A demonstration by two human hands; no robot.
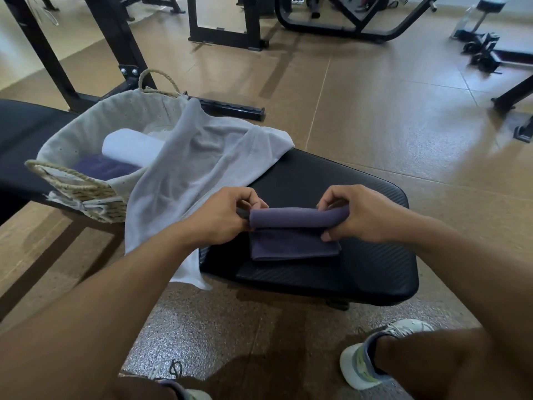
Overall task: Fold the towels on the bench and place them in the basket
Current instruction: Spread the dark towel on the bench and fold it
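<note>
A small purple towel (294, 243) lies partly folded on the black padded bench (360, 197). My left hand (222, 217) pinches its left end and my right hand (357, 215) pinches its right end, and together they hold its rolled far edge just above the lower layers. A light grey towel (202, 160) lies unfolded, draped from the basket's rim across the bench and hanging over its near edge. The woven basket (80, 189) with a cloth liner sits at the left on the bench. It holds a rolled white towel (129, 147) and a folded purple towel (106, 168).
Black gym machine frames (225, 33) stand on the brown floor beyond the bench, and more equipment (481, 50) is at the far right. My shoes (363, 365) rest on the floor below the bench's near edge.
</note>
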